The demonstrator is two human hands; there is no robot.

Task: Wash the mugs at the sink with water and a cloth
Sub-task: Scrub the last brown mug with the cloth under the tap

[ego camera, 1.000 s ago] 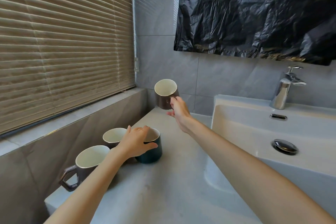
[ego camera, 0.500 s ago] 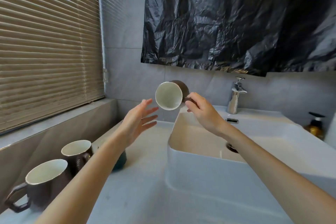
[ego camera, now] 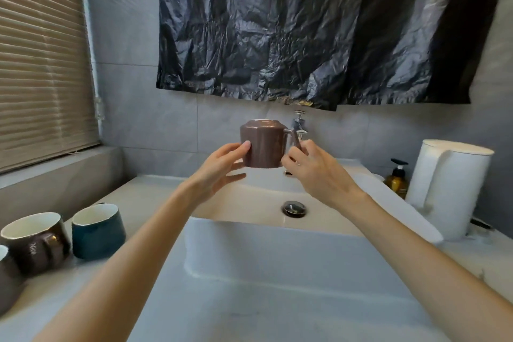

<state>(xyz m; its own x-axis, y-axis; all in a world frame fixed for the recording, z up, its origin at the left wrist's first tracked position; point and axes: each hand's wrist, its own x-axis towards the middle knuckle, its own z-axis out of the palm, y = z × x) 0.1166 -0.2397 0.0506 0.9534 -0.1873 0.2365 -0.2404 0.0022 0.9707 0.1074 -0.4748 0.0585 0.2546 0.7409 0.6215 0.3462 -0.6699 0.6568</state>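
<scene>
At nine o'clock in the frame, slatted blinds (ego camera: pixel 41 64) hang above a grey ledge (ego camera: pixel 55 166). Below them, around eight o'clock, three mugs stand upright on the pale counter (ego camera: pixel 55 294). They are a dark mug (ego camera: pixel 5 283) cut off by the frame's edge, a glossy brown-black mug (ego camera: pixel 34 243) lettered "Nice" touching it, and a teal mug (ego camera: pixel 97 232) just beside that one at its three o'clock. All three stand apart from the white sink (ego camera: pixel 249 253), which fills the centre and six o'clock of the frame.

The left hand (ego camera: pixel 219 172) is stretched out over the sink and loosely spread. Its thumb tip presses the nine o'clock side of the brown mug (ego camera: pixel 263 144), and its straight fingers lie under the mug's seven o'clock edge. The brown mug is held in the air above the far part of the sink, in front of the chrome tap (ego camera: pixel 299 125). Its handle points to three o'clock, and its mouth is hidden from view. The right hand (ego camera: pixel 313 172) pinches that handle between thumb and curled fingers.

The drain (ego camera: pixel 294 208) sits in the sink at the brown mug's five o'clock. A crumpled black plastic sheet (ego camera: pixel 319 30) hangs on the tiled wall (ego camera: pixel 138 119) at twelve o'clock. At three o'clock an amber pump bottle (ego camera: pixel 396 182) stands just beside a white kettle (ego camera: pixel 449 189).
</scene>
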